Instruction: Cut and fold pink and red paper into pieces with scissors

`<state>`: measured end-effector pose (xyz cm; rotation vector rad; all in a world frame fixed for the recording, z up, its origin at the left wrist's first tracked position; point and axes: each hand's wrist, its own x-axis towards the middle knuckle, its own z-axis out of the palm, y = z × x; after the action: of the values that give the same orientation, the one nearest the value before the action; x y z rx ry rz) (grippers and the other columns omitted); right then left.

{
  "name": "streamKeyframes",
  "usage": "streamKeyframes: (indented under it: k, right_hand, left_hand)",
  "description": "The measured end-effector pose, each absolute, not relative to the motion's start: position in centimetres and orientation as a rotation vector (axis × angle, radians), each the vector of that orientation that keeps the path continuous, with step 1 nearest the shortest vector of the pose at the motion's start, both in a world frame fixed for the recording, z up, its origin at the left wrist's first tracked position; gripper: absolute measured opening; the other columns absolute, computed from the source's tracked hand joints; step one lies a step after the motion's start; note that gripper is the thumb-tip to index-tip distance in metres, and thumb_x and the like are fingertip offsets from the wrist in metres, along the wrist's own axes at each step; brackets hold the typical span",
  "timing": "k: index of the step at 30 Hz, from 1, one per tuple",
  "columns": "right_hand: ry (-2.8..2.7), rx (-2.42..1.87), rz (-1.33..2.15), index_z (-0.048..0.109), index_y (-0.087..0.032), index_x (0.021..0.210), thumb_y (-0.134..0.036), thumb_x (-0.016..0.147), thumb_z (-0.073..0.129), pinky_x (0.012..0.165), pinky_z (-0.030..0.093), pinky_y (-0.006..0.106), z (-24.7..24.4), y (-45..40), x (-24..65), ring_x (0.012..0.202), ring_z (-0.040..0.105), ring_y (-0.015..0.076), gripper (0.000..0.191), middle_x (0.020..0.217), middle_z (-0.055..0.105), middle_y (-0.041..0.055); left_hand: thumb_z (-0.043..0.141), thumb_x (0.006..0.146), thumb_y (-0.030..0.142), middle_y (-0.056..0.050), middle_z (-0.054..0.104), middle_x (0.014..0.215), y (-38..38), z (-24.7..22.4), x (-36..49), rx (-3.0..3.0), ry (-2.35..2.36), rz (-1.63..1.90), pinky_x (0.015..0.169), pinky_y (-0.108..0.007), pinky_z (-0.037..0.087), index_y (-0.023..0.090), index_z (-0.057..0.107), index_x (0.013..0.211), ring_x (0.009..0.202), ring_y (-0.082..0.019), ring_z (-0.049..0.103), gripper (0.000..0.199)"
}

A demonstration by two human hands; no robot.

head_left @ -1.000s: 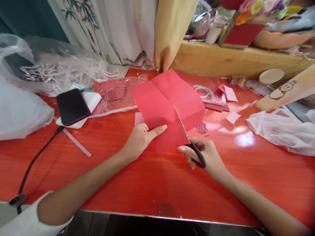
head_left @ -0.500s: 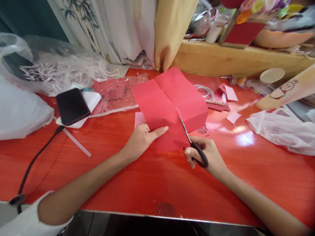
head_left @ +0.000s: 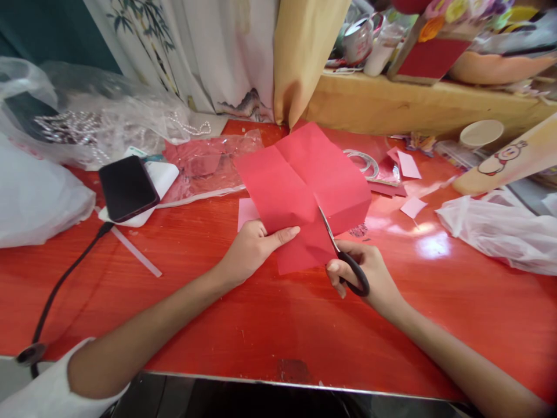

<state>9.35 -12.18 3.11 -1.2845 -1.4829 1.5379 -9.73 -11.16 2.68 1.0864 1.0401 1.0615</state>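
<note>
A creased sheet of red paper (head_left: 300,180) is held up over the red table (head_left: 209,337). My left hand (head_left: 255,247) pinches its lower left part, thumb on top and the other fingers underneath. In my right hand (head_left: 363,270) are black-handled scissors (head_left: 354,273), their blades at a slit in the paper's lower right part. The blades look nearly closed, with the tip near the middle of the sheet. Under the sheet's left edge, a pink paper piece (head_left: 246,211) partly shows.
At left lie a black phone (head_left: 128,188) with a cable, a pink strip (head_left: 137,251) and plastic bags (head_left: 39,197). A red packet (head_left: 204,168) lies behind. At right are pink scraps (head_left: 412,207), a white ring coil (head_left: 363,162) and a clear bag (head_left: 500,232).
The red paper has shifted slightly right and down, its corners tilting a little. Both hands have moved very slightly to the right, still holding the paper and scissors.
</note>
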Motion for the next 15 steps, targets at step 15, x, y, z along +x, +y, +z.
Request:
streamKeyframes:
  k: [15]
  right_hand:
    - [-1.491,-1.271,1.522,0.051,-0.016,0.057,-0.045,0.063,0.071,0.035,0.033,0.019,2.97,-12.25,9.46,0.032,0.043,0.0064,0.036,0.04,0.05,-0.0044]
  left_hand:
    - [0.065,0.072,0.037,-0.002,0.066,0.073,-11.17,2.56,-9.74,1.081,1.028,1.038,0.064,-0.029,0.049,0.015,0.065,0.086,0.072,-0.017,0.061,0.026]
